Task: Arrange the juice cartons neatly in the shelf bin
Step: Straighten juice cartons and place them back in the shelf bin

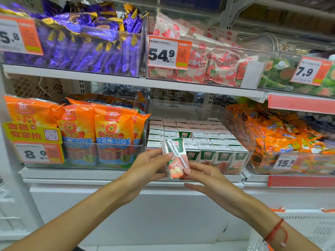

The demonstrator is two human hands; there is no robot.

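- Sitting on the lower shelf: clear shelf bin (244,134), packed with rows of juice cartons (204,140).
- Holding one juice carton (175,158) just before the bin's front: left hand (148,167) gripping its side, right hand (204,176) pinching its lower corner.

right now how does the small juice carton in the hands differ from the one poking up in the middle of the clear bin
The held small juice carton is outside the clear plastic bin, tilted, its straw side showing, gripped between the left hand and right hand. The raised carton stands upright in the bin, above its neighbours, only its green top showing, untouched. Both share the green, white and red design.
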